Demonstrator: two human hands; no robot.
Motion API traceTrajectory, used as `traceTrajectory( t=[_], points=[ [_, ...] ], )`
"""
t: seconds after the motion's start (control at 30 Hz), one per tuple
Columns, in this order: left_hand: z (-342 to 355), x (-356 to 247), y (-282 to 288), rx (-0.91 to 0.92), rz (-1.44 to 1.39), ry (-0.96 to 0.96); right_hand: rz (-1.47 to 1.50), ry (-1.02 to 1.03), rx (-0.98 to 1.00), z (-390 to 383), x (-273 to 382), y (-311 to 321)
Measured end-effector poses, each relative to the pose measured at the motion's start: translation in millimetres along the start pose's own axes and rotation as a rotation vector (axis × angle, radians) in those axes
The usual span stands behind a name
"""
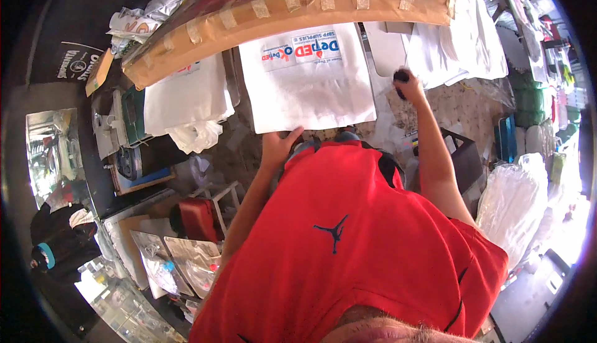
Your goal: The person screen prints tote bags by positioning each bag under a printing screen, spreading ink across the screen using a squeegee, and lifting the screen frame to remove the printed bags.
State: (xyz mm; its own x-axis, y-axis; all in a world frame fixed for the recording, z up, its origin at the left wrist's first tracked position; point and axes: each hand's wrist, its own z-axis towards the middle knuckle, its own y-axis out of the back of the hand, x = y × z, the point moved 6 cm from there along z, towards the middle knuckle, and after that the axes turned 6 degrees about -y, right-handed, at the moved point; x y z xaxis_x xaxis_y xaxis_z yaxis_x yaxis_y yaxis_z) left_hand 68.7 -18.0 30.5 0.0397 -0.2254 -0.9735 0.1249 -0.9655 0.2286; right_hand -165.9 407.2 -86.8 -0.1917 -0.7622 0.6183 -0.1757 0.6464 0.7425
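A flat white bag [311, 97] with blue and red print lies in front of me. At its near left edge is my left hand [278, 146], thumb stretched along the edge and the other fingers partly hidden by the bag. To the right, away from the bag, my right hand [411, 87] is closed around a black knob-like handle [401, 83]. What the handle joins to cannot be made out. Above the bag's far end spans a wide frame [292, 9] edged with brown tape, which hides that end.
White bags [186, 97] lie piled at left, and more white sheets [457, 38] hang at right. A red-topped stool [199, 219] stands at lower left. Plastic-wrapped bundles [515, 203] sit at the right. A dark angular piece [463, 160] lies below my right forearm.
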Motion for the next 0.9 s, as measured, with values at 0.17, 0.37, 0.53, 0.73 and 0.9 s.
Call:
traceTrajectory(
  t=[0.17, 0.37, 0.53, 0.73, 0.9],
  points=[
    [20, -53, 8, -0.257, 0.536, -0.438, -0.042, 0.091, -0.237, 13, 129, 42],
    [27, -85, 52, -0.271, 0.444, -0.393, -0.156, -0.383, 0.774, -32, 136, -28],
    [19, -91, 112, -0.3, 0.054, -0.007, 0.224, -0.192, 0.857, -132, 212, -68],
    [0, -74, 224, -0.638, 0.037, -0.069, 0.867, -0.313, 1.16, -187, 305, -166],
    [-16, -64, 335, -0.855, 0.198, 0.019, 0.743, -0.094, 0.995, -158, 407, -235]
  ],
)
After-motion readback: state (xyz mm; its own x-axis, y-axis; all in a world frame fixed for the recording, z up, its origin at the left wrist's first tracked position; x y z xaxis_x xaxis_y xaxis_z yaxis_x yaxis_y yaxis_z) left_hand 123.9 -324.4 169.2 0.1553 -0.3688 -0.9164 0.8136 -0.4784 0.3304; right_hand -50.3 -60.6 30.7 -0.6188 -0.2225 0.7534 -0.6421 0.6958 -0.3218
